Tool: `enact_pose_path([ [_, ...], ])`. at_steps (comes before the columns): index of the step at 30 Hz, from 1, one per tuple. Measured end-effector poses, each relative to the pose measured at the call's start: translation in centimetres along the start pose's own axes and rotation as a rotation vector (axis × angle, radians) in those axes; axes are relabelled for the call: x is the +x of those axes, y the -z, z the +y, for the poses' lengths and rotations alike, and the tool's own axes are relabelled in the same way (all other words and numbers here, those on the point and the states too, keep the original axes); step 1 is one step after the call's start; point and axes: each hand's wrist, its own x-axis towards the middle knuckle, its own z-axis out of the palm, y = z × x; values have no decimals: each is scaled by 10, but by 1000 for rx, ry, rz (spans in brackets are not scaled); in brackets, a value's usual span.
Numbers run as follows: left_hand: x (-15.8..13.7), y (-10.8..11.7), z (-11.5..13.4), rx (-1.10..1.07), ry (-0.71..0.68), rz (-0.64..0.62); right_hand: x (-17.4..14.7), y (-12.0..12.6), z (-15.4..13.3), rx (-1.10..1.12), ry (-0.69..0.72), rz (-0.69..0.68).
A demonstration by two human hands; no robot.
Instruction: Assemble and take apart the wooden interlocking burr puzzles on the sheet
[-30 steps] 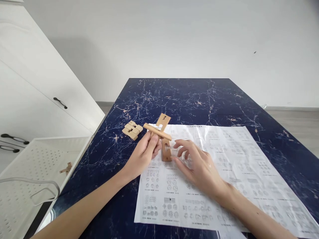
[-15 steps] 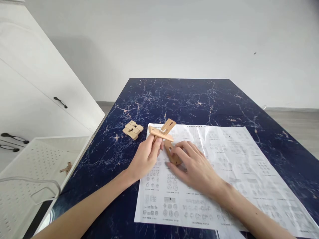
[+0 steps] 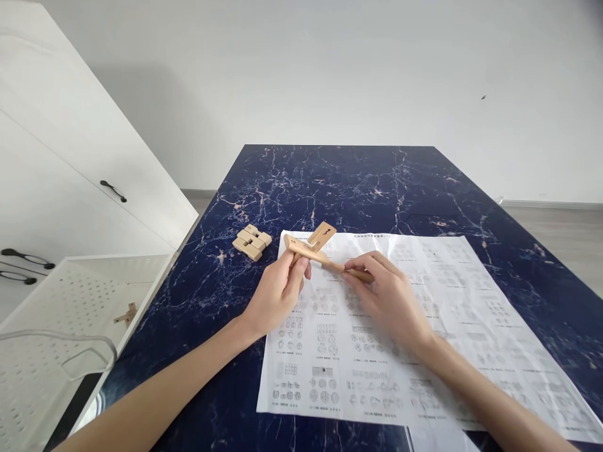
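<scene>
My left hand [image 3: 276,285] is closed around two joined wooden puzzle pieces [image 3: 306,248]; a flat slotted one with a dark number on it sticks up toward the back. Between the fingertips of my right hand [image 3: 386,295] is another wooden puzzle piece [image 3: 360,274], seen nearly edge-on. Its left end meets or overlaps the right end of the pieces in my left hand; whether they interlock I cannot tell. Beneath both hands lies a large printed sheet [image 3: 330,342] with rows of small diagrams.
A block of interlocked wooden pieces [image 3: 252,242] sits on the dark blue marbled table [image 3: 339,188], left of the sheet. Lower left, a white perforated basket [image 3: 75,295] contains a small wooden cross-shaped piece [image 3: 126,315]. White cabinets [image 3: 94,144] with black handles stand on the left.
My right hand has lifted the slotted wooden piece off the sheet, turned it edge-on and brought its end to the pieces in my left hand. My left hand has barely moved.
</scene>
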Motion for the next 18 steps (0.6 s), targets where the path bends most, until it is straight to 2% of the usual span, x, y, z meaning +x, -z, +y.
enact_pose_path([
  [3,1,-1,-1,-33,13,7,2,3,-3,112,-86,42],
  [8,2,0,-2,-62,31,47,6,8,-6,458,-324,-11],
  [14,1,1,-3,34,-9,6,12,19,-14,870,-396,81],
  [18,-2,0,-3,122,-104,-83,14,26,-16,973,-393,69],
])
